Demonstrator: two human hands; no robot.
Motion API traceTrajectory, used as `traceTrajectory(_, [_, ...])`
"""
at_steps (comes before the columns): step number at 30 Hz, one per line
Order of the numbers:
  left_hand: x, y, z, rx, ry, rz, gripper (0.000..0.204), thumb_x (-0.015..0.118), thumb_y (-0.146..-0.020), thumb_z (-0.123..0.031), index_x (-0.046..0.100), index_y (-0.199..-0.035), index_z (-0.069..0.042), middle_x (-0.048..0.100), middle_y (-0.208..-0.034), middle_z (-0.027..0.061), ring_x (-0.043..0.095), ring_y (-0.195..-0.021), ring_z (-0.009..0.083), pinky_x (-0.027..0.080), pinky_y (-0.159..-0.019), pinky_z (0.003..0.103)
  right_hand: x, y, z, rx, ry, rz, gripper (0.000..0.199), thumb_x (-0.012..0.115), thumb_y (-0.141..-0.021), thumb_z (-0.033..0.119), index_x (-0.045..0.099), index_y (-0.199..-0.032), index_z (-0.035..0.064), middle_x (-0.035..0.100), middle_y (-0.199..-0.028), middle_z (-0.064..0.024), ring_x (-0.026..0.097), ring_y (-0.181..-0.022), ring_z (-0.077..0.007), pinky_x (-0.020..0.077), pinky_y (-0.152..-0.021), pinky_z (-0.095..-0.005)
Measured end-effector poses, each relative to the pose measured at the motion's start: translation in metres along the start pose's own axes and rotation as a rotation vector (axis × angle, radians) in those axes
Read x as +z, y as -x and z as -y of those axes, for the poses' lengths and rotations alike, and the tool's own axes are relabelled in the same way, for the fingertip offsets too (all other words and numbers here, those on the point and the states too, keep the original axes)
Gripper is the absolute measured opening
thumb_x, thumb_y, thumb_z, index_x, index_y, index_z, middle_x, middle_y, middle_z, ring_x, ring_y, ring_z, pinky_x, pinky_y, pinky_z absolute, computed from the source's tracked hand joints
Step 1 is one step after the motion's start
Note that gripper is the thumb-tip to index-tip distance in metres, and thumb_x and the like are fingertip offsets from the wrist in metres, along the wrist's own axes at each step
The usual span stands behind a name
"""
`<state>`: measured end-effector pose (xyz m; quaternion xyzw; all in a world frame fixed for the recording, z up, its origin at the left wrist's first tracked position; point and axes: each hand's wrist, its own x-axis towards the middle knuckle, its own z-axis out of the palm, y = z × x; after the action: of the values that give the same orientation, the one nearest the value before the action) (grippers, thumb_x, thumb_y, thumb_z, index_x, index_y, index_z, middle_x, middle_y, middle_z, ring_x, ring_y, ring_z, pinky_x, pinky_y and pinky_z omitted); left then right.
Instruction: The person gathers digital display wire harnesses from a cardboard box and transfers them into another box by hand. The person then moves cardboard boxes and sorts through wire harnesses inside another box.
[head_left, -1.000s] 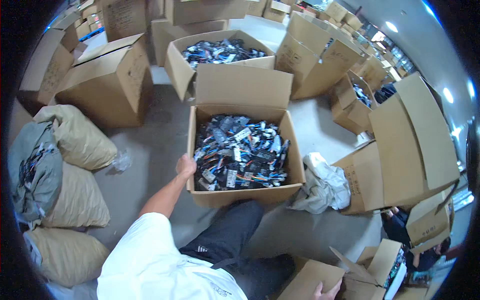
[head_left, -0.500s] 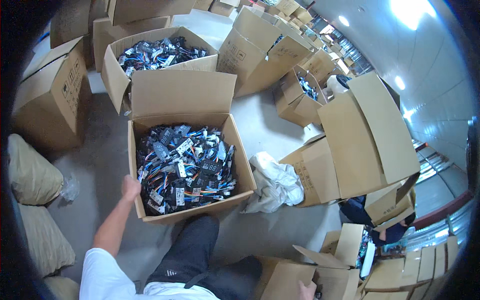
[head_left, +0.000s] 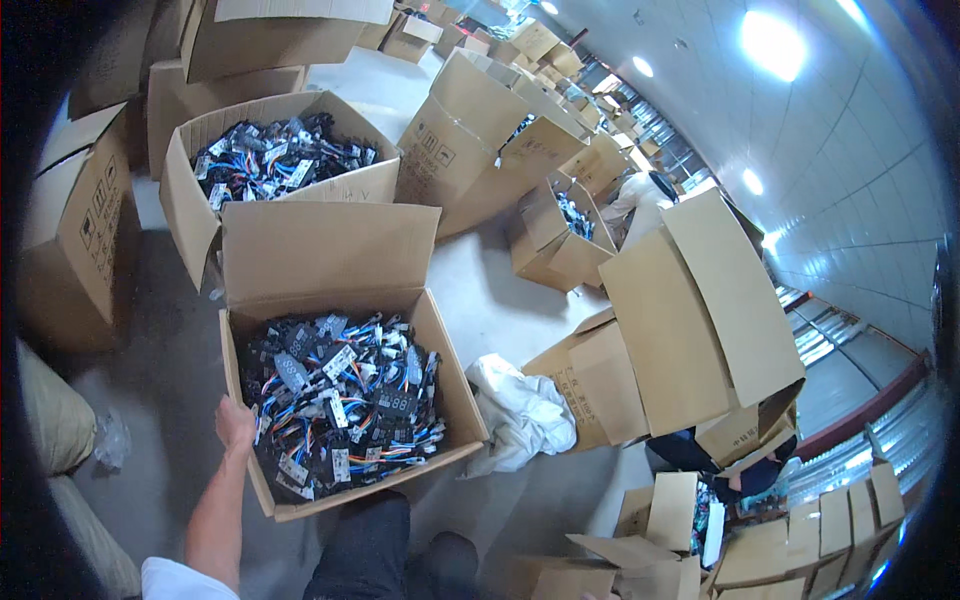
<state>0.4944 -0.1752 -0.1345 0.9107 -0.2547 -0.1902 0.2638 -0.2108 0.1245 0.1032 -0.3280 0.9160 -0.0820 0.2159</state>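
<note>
A large open cardboard box (head_left: pixel 375 488) stands on the floor in front of me. It is filled with small circuit boards with dark display panels (head_left: pixel 394 402) and bundles of coloured wires (head_left: pixel 335 435). My left hand (head_left: pixel 235 422) is closed round the top edge of its left wall. The box's far flap (head_left: pixel 325 250) stands up. At the lower right, near my legs, lies another open carton (head_left: pixel 640 555), cut off by the frame's bottom edge. My right hand does not show.
A second box (head_left: pixel 345 188) of wired boards stands behind. Crumpled white sacking (head_left: pixel 525 415) lies to the right, beside a tall open carton (head_left: pixel 665 310). Stuffed sacks (head_left: pixel 55 415) and a closed carton (head_left: pixel 85 235) line the left. A person (head_left: pixel 765 475) is partly hidden by cartons at right.
The whole scene has shifted down and left in view. My left hand keeps its hold on the box edge. My right hand, earlier at the lower-right carton, has dropped out of sight.
</note>
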Motion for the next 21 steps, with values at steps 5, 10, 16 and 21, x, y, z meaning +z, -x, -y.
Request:
traceTrajectory(5, [0.008,-0.006,-0.001,0.010,0.013,0.003,0.024,0.060,-0.086,-0.012,0.060,-0.105,0.003,0.066,-0.108,0.0284,0.062,-0.105,0.0451,0.050,-0.089,0.053,0.003,-0.001,-0.002,0.033,-0.034,-0.085,0.050,0.073,-0.085,0.025,0.061,-0.123,-0.0044,0.068,-0.112,-0.0187,0.063,-0.100,-0.0306,0.0493,-0.086,-0.0408])
traceTrajectory(10, [0.001,0.003,-0.002,0.007,-0.027,-0.025,0.026,0.060,-0.086,-0.011,0.060,-0.107,0.004,0.067,-0.103,0.0276,0.064,-0.100,0.0441,0.051,-0.087,0.052,-0.005,0.016,0.040,0.101,-0.007,-0.079,0.056,0.075,-0.084,0.026,0.059,-0.126,-0.0066,0.065,-0.118,-0.0214,0.061,-0.108,-0.0329,0.0481,-0.091,-0.0415])
traceTrajectory(16, [0.007,-0.003,0.000,0.017,-0.051,-0.005,0.028,0.062,-0.088,-0.015,0.059,-0.109,0.003,0.066,-0.102,0.0279,0.064,-0.100,0.0444,0.051,-0.087,0.052,-0.006,0.012,0.026,0.057,-0.076,-0.050,0.059,0.075,-0.083,0.027,0.057,-0.125,-0.0107,0.064,-0.121,-0.0235,0.059,-0.113,-0.0350,0.0471,-0.094,-0.0420])
traceTrajectory(21, [0.002,0.005,-0.009,0.015,-0.035,-0.012,0.028,0.062,-0.089,-0.017,0.058,-0.108,0.002,0.066,-0.103,0.0282,0.064,-0.101,0.0443,0.051,-0.087,0.052,-0.002,0.012,0.027,0.072,-0.046,-0.109,0.056,0.074,-0.084,0.025,0.058,-0.124,-0.0104,0.066,-0.119,-0.0219,0.061,-0.110,-0.0341,0.0472,-0.094,-0.0408])
